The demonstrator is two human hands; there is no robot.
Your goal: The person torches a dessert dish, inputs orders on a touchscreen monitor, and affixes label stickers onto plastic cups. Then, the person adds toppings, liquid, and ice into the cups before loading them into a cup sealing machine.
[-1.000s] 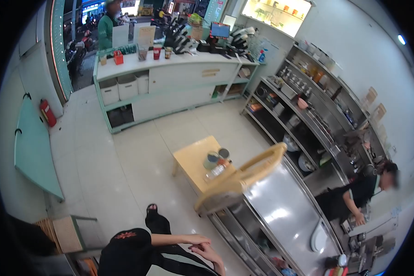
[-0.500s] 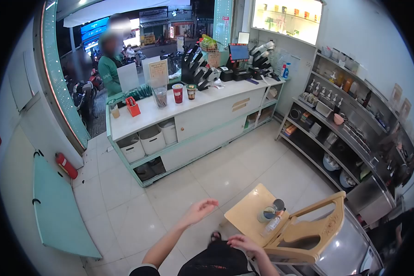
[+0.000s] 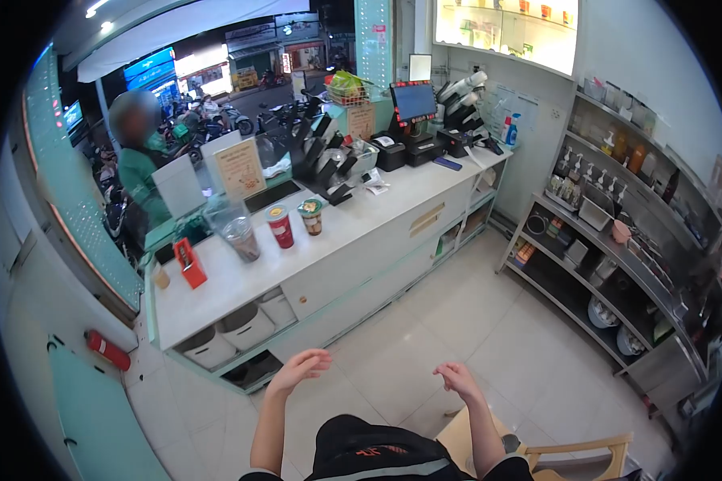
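My left hand [image 3: 301, 370] is in mid-air in front of the counter [image 3: 361, 220], fingers stretched out and nothing in them. To its right, my right hand [image 3: 460, 380] hangs above the floor near the wooden chair [image 3: 497, 417]. Its fingers are loosely bent and hold nothing. On the counter, a red drink cup [image 3: 280, 226] and a brown drink cup [image 3: 311, 217] stand side by side, apart from both hands. A clear container of straws [image 3: 241, 239] and a red-orange holder [image 3: 189, 263] are to their left.
A person in green [image 3: 139, 176] stands outside beyond the counter. A screen [image 3: 414, 103] and a printer [image 3: 389, 152] occupy its far part. Steel shelving [image 3: 573, 264] lines the right side. A fire extinguisher [image 3: 107, 349] is at the left wall. White bins [image 3: 245, 325] sit beneath the counter.
My view has moved nearer the counter, and the chair has dropped lower in the view. My right hand has risen from beside my apron to about the height of my left.
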